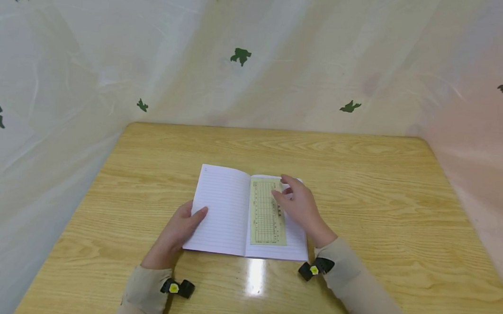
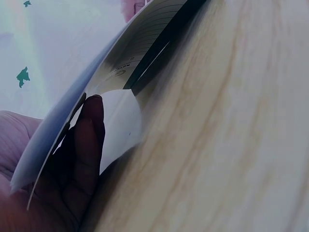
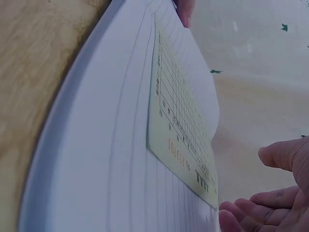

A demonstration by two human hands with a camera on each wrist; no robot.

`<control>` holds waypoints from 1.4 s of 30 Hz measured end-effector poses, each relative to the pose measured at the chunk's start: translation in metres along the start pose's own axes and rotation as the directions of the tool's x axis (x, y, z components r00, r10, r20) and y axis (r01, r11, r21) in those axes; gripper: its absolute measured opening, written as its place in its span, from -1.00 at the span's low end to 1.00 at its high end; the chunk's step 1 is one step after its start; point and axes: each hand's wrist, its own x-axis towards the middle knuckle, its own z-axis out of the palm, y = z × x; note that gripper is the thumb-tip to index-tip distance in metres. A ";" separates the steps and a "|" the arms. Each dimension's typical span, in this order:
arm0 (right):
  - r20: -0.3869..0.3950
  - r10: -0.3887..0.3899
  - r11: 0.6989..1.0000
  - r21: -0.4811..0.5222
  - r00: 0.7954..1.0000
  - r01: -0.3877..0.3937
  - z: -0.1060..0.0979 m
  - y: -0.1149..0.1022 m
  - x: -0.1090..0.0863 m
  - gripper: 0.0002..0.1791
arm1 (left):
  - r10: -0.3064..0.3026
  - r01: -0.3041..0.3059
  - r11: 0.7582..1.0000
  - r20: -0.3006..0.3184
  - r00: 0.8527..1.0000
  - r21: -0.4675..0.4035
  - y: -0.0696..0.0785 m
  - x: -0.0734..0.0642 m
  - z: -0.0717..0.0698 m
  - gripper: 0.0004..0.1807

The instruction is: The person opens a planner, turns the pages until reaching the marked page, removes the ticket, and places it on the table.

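A lined notebook (image 1: 222, 231) lies spread open on the table. On its right-hand page rests a pale green printed form slip (image 1: 262, 214), whose red serial number shows in the right wrist view. My left hand (image 1: 183, 227) grips the notebook's left edge, thumb over the page. Beneath the leaves, its fingers (image 2: 89, 130) show in the left wrist view. Over the slip's right side hovers my right hand (image 1: 301, 204), fingers loosely bent and holding nothing. In the right wrist view this hand (image 3: 280, 193) is beyond the slip's end, thumb apart from the fingers.
The wooden table (image 1: 381, 197) extends around the notebook on all sides. Behind it hangs a pale curtain (image 1: 280, 92) with green leaf-like and bird-like shapes. A dark band with a small camera (image 1: 180, 288) sits on each sleeve.
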 end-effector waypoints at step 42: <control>0.004 0.165 0.961 -0.224 0.986 -0.160 0.008 0.018 0.030 -0.48 | -0.015 0.015 1.000 -0.019 1.000 -0.001 -0.007 -0.001 0.002 -0.53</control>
